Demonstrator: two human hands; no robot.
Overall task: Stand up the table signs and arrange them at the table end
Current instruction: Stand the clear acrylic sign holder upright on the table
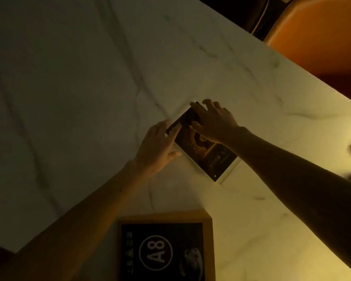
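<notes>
1. My left hand (158,142) is touching the dark sign (201,142) at its left edge, fingers spread wide.
2. My right hand (213,121) is lying over its far end, fingers splayed.
3. The sign is sitting mid-table (89,88); flat or tilted, I cannot tell.
4. The A8 sign (162,250) is lying flat nearer me.

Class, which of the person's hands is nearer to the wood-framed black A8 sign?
Left. The left hand lies up-left of the wood-framed black A8 sign; the right hand is farther up, on the dark acrylic sign.
</notes>
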